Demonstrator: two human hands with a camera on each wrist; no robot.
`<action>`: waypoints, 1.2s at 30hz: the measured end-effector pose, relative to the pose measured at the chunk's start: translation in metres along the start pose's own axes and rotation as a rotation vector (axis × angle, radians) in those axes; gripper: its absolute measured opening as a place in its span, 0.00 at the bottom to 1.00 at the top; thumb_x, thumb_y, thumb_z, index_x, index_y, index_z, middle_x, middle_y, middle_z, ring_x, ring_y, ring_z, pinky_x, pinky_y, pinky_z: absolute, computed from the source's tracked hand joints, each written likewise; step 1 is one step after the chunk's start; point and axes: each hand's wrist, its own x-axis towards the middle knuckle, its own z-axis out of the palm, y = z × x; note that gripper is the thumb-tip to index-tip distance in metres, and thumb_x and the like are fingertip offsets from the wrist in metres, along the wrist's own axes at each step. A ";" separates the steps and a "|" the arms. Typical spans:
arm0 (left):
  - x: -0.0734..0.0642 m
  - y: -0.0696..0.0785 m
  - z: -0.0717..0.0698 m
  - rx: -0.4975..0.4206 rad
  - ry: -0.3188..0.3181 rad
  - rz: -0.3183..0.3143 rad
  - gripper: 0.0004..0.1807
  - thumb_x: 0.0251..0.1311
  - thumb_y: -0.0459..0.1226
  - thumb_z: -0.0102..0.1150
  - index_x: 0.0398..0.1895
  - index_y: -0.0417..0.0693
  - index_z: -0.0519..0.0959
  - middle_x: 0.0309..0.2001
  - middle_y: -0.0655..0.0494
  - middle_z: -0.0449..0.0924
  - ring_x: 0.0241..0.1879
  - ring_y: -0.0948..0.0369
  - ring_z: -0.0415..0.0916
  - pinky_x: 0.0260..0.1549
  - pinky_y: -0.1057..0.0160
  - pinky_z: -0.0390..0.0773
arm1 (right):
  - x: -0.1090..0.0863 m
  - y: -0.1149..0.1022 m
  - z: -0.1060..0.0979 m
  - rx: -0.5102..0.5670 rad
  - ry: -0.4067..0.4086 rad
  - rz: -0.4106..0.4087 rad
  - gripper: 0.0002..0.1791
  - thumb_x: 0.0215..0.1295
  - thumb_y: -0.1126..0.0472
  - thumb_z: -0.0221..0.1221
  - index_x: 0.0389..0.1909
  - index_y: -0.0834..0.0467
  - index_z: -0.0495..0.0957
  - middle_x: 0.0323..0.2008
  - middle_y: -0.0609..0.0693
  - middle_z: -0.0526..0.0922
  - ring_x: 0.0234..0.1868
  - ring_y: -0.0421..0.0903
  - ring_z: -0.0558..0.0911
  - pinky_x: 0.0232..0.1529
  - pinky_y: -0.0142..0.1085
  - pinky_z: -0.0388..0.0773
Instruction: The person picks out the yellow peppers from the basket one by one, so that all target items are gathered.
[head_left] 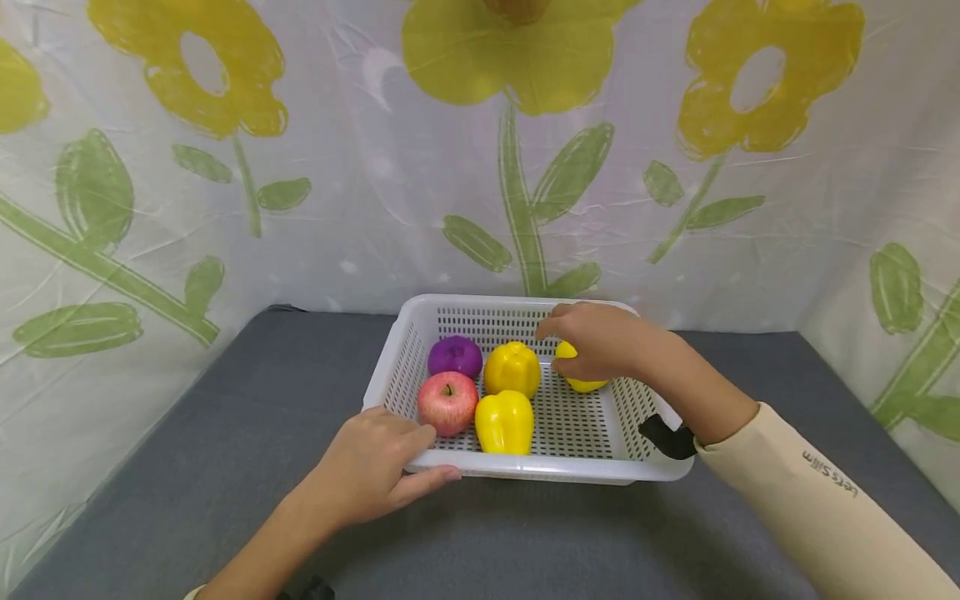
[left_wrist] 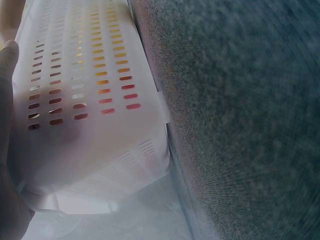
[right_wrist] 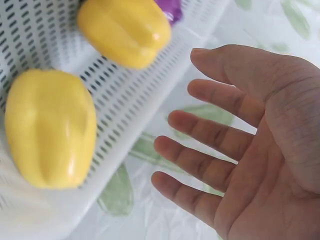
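Note:
My left hand (head_left: pixel 377 462) grips the front left corner of a white plastic basket (head_left: pixel 540 468), its thumb along the front wall. My right hand (head_left: pixel 600 340) is over the basket's right side, fingers spread and holding nothing. Just below it in the head view is a yellow bell pepper (head_left: pixel 588 385), partly hidden; the right wrist view shows this bell pepper (right_wrist: pixel 51 129) apart from the fingers. Two more yellow bell peppers, one behind (head_left: pixel 512 369) and one in front (head_left: pixel 505 423), lie mid-basket. To their left are a red apple (head_left: pixel 447 404) and a round purple item (head_left: pixel 455 357).
The basket stands on a dark grey cloth-covered table (head_left: pixel 225 433). A white curtain (head_left: pixel 352 208) printed with yellow flowers hangs behind and at both sides. A black strap (head_left: pixel 667 437) is at the right wrist, overlapping the basket's right rim in the head view.

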 end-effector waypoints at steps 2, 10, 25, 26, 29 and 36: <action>0.000 0.000 0.000 0.002 -0.005 0.000 0.26 0.66 0.64 0.52 0.21 0.58 0.64 0.16 0.69 0.52 0.16 0.69 0.53 0.24 0.66 0.66 | 0.005 -0.002 0.005 -0.013 -0.002 -0.029 0.21 0.62 0.60 0.67 0.57 0.58 0.81 0.54 0.56 0.81 0.53 0.54 0.81 0.55 0.48 0.77; -0.001 0.000 0.000 0.001 -0.014 -0.002 0.25 0.65 0.64 0.53 0.21 0.58 0.64 0.16 0.68 0.52 0.16 0.69 0.53 0.25 0.66 0.67 | 0.017 -0.012 0.019 0.015 -0.005 -0.103 0.25 0.59 0.60 0.71 0.58 0.57 0.80 0.53 0.55 0.81 0.53 0.53 0.81 0.55 0.47 0.76; 0.000 0.000 0.000 0.000 0.039 0.018 0.27 0.68 0.65 0.47 0.22 0.57 0.62 0.17 0.68 0.51 0.17 0.68 0.53 0.25 0.64 0.67 | 0.031 -0.025 0.026 0.185 -0.136 -0.214 0.25 0.59 0.57 0.71 0.58 0.55 0.80 0.54 0.48 0.81 0.54 0.48 0.77 0.59 0.44 0.73; 0.000 -0.001 0.000 0.000 0.042 0.021 0.27 0.68 0.65 0.46 0.22 0.57 0.62 0.17 0.68 0.52 0.17 0.68 0.53 0.26 0.64 0.68 | 0.033 -0.026 0.027 0.195 -0.163 -0.212 0.25 0.59 0.57 0.71 0.58 0.54 0.80 0.53 0.47 0.81 0.54 0.47 0.77 0.59 0.44 0.72; 0.000 -0.001 0.001 0.002 0.044 0.022 0.28 0.68 0.65 0.46 0.22 0.57 0.62 0.17 0.68 0.52 0.17 0.68 0.55 0.27 0.63 0.69 | 0.035 -0.031 0.030 0.203 -0.268 -0.151 0.29 0.58 0.52 0.72 0.62 0.50 0.77 0.53 0.43 0.81 0.53 0.44 0.76 0.60 0.42 0.71; -0.001 -0.002 0.001 0.005 0.049 0.023 0.28 0.68 0.66 0.45 0.22 0.57 0.62 0.17 0.68 0.53 0.18 0.67 0.56 0.27 0.63 0.70 | 0.044 -0.040 0.040 0.135 -0.456 0.031 0.46 0.51 0.42 0.74 0.72 0.42 0.66 0.57 0.41 0.76 0.58 0.44 0.73 0.64 0.47 0.67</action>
